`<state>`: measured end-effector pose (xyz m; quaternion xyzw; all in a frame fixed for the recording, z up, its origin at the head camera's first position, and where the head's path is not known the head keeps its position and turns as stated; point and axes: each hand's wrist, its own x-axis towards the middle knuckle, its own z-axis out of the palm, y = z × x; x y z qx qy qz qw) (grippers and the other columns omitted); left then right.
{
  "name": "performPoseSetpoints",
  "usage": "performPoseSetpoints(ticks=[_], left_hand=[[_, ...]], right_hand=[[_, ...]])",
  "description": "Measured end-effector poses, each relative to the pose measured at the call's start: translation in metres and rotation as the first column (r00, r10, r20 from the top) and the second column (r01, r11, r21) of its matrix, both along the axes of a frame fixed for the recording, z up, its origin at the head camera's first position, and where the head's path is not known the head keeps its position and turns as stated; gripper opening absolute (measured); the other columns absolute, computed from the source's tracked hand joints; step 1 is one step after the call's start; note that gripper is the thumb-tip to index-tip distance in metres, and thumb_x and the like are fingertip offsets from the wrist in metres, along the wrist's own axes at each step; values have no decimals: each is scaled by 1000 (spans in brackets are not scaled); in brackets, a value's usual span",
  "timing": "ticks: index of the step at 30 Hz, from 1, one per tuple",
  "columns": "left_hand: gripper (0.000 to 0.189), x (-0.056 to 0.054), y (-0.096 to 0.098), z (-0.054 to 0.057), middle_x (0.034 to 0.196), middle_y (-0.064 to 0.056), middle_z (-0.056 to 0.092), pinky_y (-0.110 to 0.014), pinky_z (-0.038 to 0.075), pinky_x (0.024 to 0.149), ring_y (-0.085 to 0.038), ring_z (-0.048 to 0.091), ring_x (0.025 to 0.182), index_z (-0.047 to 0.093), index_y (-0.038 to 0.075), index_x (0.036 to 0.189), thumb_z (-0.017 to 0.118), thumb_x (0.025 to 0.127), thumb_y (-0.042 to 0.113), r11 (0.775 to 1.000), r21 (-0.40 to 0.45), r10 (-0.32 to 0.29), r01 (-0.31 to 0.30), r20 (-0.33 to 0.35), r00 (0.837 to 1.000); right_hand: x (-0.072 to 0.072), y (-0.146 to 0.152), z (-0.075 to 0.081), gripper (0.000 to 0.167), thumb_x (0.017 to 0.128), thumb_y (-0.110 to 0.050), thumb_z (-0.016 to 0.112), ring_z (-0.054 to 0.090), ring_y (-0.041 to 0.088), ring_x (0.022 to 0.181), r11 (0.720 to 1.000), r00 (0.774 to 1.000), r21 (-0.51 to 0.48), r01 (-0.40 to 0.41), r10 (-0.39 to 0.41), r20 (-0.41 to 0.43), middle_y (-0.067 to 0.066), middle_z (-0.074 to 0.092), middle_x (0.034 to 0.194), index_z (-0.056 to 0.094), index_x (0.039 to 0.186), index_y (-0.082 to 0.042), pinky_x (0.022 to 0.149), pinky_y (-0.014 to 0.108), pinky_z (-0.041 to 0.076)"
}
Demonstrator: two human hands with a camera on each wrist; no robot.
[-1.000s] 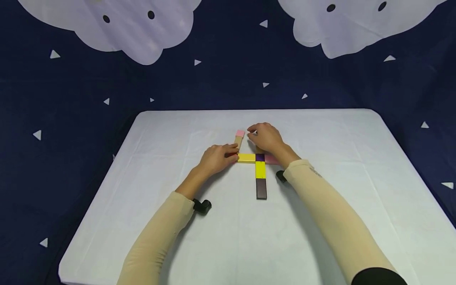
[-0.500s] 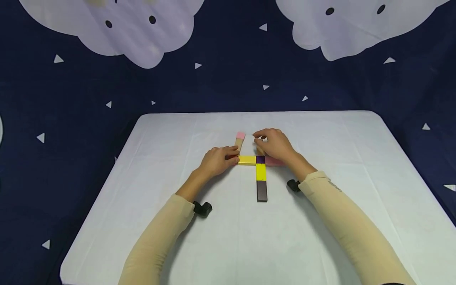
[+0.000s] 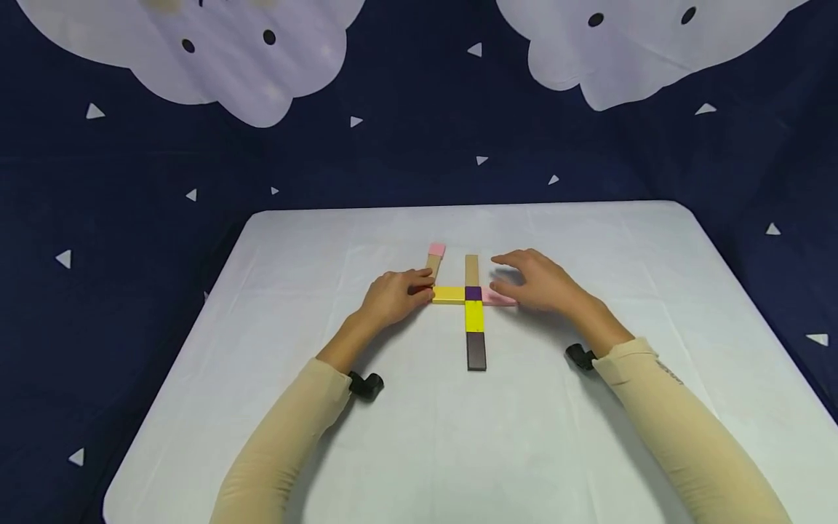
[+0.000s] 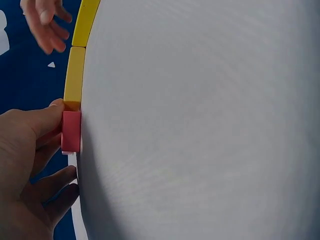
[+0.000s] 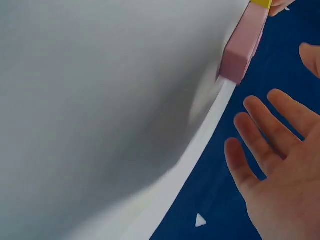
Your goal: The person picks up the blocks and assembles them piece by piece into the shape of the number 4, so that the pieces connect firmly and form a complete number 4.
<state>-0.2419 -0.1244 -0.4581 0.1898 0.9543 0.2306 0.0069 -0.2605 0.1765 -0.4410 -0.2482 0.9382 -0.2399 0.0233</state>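
In the head view my left hand (image 3: 393,297) is at the left end of a cross of flat blocks. In the left wrist view its thumb and fingers pinch a red block (image 4: 71,132) that meets a pale yellow block (image 4: 74,75). My right hand (image 3: 542,280) hovers off the cross's right side, fingers spread and holding nothing, near a pink block (image 5: 243,44). A purple block (image 3: 473,293) forms the centre, with a tan block (image 3: 472,269) beyond it. Nearer are a bright yellow block (image 3: 474,316) and a dark brown block (image 3: 476,351).
Beyond my left fingers a slanted tan block (image 3: 433,266) ends in a small pink block (image 3: 436,249). Everything lies on a white-covered table (image 3: 406,451). A dark blue cloth (image 3: 419,156) with pale clouds and triangles hangs behind its far edge.
My right hand has drawn back to the right and spread its fingers, uncovering the tan block beyond the purple one. The left hand has stayed in place.
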Motion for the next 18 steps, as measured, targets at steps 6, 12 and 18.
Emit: performPoseSetpoints(ticks=[6, 12, 18], left_hand=[[38, -1, -1, -2, 136, 11, 53, -41, 40, 100, -18, 51, 124, 65, 22, 126, 66, 91, 36, 1000, 10, -4, 4, -15, 1000], [40, -1, -6, -4, 137, 10, 53, -43, 38, 102, -19, 50, 125, 65, 22, 128, 65, 92, 38, 1000, 15, -8, 8, -13, 1000], [39, 1, -14, -5, 134, 9, 55, -42, 37, 102, -20, 49, 125, 66, 20, 126, 68, 90, 35, 1000, 8, 18, -18, -5, 1000]], right_hand=[[15, 16, -3, 71, 86, -57, 61, 41, 30, 128, 996, 999, 79, -29, 30, -13, 9, 50, 139, 51, 140, -12, 106, 52, 29], [23, 18, -7, 79, 84, -62, 60, 36, 32, 133, 994, 999, 104, -12, 7, 47, 10, 44, 144, 45, 144, -13, 107, 54, 26], [23, 10, -7, 82, 85, -61, 60, 33, 34, 135, 994, 995, 94, -54, 45, 94, 14, 40, 146, 40, 146, -10, 108, 54, 25]])
